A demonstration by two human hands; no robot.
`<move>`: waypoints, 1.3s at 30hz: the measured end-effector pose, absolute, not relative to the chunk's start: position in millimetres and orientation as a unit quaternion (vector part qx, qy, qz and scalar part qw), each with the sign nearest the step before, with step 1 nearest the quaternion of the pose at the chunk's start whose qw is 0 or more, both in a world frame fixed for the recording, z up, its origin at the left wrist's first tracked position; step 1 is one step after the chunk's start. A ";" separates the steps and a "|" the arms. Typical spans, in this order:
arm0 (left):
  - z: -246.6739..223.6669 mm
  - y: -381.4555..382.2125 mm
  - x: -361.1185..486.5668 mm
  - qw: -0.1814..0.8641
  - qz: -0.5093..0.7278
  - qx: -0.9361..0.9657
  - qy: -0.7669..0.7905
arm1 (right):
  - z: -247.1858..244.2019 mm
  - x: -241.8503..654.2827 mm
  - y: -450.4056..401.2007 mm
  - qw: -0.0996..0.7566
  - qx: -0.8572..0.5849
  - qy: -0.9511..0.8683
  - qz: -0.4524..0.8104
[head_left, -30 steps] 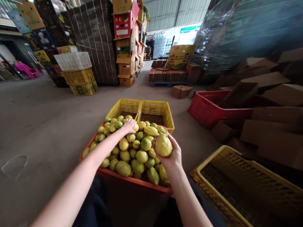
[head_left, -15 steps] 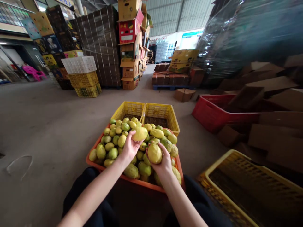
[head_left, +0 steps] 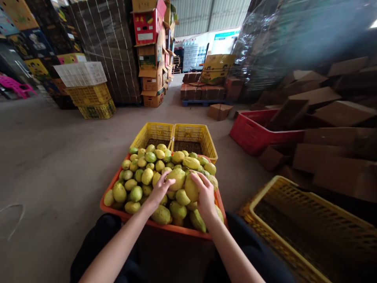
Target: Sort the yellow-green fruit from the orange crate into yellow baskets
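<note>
We find two lemon-like fruits in hand over the heap, a little to the 3 o'clock side of its middle. The first lemon-like fruit (head_left: 176,179) is pinched between the thumb and fingers of the left hand (head_left: 159,192). The second lemon-like fruit (head_left: 191,188) is gripped by the right hand (head_left: 206,194), with its fingers curled over the upper side. The two stand side by side; we cannot tell whether they touch.

Below, we note a heap of yellow and green fruit (head_left: 136,193) filling an orange crate (head_left: 182,232). At 12 o'clock, just beyond its far rim, two yellow crates (head_left: 210,145) stand side by side. Between 3 and 4 o'clock we record a larger-looking yellow slatted crate (head_left: 263,192); at 2 o'clock, a red crate (head_left: 247,135) beside loose cardboard boxes (head_left: 326,155). Toward 10 to 11 o'clock, a white crate (head_left: 81,74) tops stacked yellow crates (head_left: 90,94); at 10 o'clock, a pink chair (head_left: 18,86).
</note>
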State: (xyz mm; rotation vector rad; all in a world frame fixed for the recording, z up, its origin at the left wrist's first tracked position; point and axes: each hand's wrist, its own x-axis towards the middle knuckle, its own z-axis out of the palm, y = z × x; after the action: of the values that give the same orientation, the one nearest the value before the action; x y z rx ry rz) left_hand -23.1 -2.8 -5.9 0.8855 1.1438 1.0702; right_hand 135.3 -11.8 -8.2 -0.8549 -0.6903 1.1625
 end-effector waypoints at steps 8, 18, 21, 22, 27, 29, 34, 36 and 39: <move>4.0 9.9 -23.9 0.730 0.426 0.228 0.483 | 18.7 125.5 -37.8 0.618 -0.463 -0.464 0.434; 10.3 3.9 -23.2 0.690 0.575 0.140 0.417 | 6.8 121.0 -32.3 0.708 -0.427 -0.458 0.328; 2.2 -5.4 -17.5 0.687 0.585 0.165 0.398 | -0.2 115.5 -37.6 0.709 -0.401 -0.478 0.329; 1.3 -8.2 -16.3 0.684 0.588 0.181 0.392 | -1.1 114.2 -39.6 0.706 -0.393 -0.488 0.329; 7.8 -15.0 -19.7 0.651 0.614 0.230 0.383 | 3.8 114.8 -45.6 0.690 -0.343 -0.555 0.313; 11.5 -16.2 -23.3 0.637 0.617 0.252 0.386 | 7.5 116.3 -47.5 0.687 -0.331 -0.566 0.315; 16.5 -20.0 -27.1 0.609 0.624 0.300 0.387 | 13.9 119.1 -54.5 0.676 -0.332 -0.571 0.326; 16.0 -20.2 -26.1 0.611 0.619 0.290 0.399 | 13.8 119.9 -55.7 0.677 -0.339 -0.571 0.319; 12.4 -18.6 -23.1 0.638 0.592 0.254 0.422 | 8.9 119.6 -51.2 0.671 -0.373 -0.562 0.308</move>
State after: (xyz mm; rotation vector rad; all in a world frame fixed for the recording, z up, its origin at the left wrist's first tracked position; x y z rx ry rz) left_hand -23.1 -18.6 12.4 0.5792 0.9634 1.3526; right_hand 119.6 -51.2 8.9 -0.8394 -1.2667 0.6945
